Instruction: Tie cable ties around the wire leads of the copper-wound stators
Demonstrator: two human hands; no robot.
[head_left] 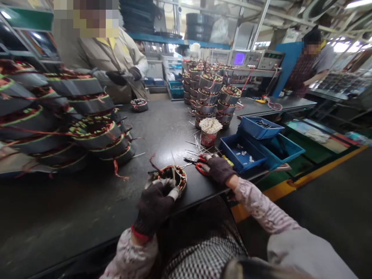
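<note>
In a dark glove, my left hand (pixel 155 203) grips the near left side of a motor stator (pixel 180 179) at the table's front edge. White lacing cord runs over the stator's windings, and one strand rises from it. My right hand (pixel 218 168), also gloved, is closed around the red handles of a pair of scissors (pixel 200 162). Their dark blades point left, toward the stator. Loose white cord pieces (pixel 198 144) lie behind the scissors. A red tub (pixel 208 138) packed with white strips stands beyond them.
Stacked stators (pixel 93 133) crowd the left, with more stacks (pixel 210 89) behind the tub. Blue bins (pixel 242 155) sit at the right edge. Across the table, a gloved co-worker (pixel 116 58) stands near a single small stator (pixel 139 105). Another person (pixel 310 66) works far right.
</note>
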